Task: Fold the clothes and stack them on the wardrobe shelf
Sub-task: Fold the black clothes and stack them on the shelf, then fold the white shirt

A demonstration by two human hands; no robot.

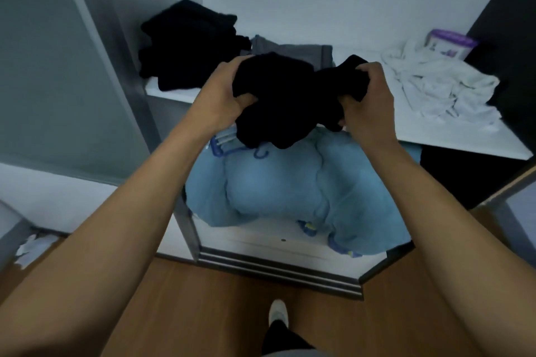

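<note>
Wood-grain brown floor (203, 313): smooth planks at 6 o'clock; one pale shoe (278, 313) stands on it.
Puffy light-blue quilted bedding (275, 188): soft and bulging, in the lower wardrobe compartment at centre; blue plastic hangers (229, 148) lie at its far edge.
Bunched black fabric garment (278, 95): held in the air above the bedding, at the front edge of the shelf, between both hands; unfolded, matte, shapeless.
Left hand (223, 93): fingers curled tight into the garment's 9 o'clock end, thumb pressed into the cloth.
Right hand (368, 95): fingers curled round a wad at the 3 o'clock end.
Handling estimate: light, limp, not slippery, not fragile; likely to sag wherever unsupported. Best taken at a hem or the shoulder seams, so it hangs flat for folding.
Flat white wardrobe shelf (452, 136): rigid, smooth board, 12 to 3 o'clock.
Folded black clothes pile (185, 43): on the shelf at 11 o'clock.
Folded grey garment (290, 51): just beside the pile, behind the hands.
Crumpled white garment (435, 81): unfolded, at 2 o'clock.
Purple-lidded clear container (449, 43): behind the white garment; blurred.
</note>
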